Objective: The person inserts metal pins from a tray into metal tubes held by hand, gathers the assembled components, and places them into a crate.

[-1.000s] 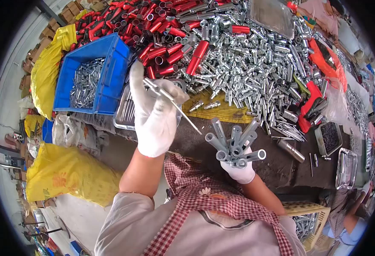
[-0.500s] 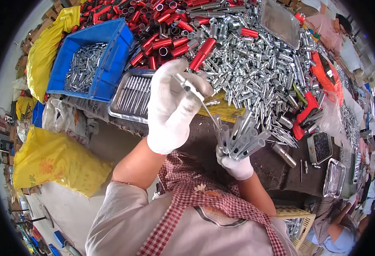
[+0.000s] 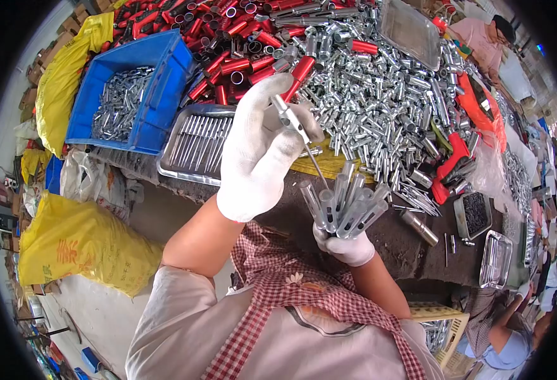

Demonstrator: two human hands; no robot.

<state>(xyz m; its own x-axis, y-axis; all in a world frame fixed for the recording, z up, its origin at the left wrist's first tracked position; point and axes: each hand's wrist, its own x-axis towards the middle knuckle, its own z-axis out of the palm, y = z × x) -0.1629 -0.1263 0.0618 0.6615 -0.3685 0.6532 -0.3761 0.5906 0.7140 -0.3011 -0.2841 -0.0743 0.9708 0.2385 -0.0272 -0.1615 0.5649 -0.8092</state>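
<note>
Across the middle and right, a dark worktable (image 3: 427, 259), bearing a broad heap of silver metal parts (image 3: 367, 107), with a pile of red tubes (image 3: 228, 31) against its upper-left side. Below the table's left end, a full yellow sack (image 3: 88, 247); above it, on the table, a blue bin (image 3: 164, 95) of small metal pieces. Just beside the bin, a shallow metal tray (image 3: 190, 177) with slim pointed rods laid side by side. In front of the tray's right end, the gloved left hand (image 3: 253, 152), raised, fingers curled and pinching a slender metal rod with a thicker upper part (image 3: 288, 117), tilted down towards the right hand. Lower right, the gloved right hand (image 3: 348, 248), closed around the lower ends of a fanned bundle of slotted, see-through tubes (image 3: 345, 206). Between thin rod tip and bundle, contact or gap impossible to tell. Farther right on the table, a short metal cylinder (image 3: 419, 228), lying flat.
</note>
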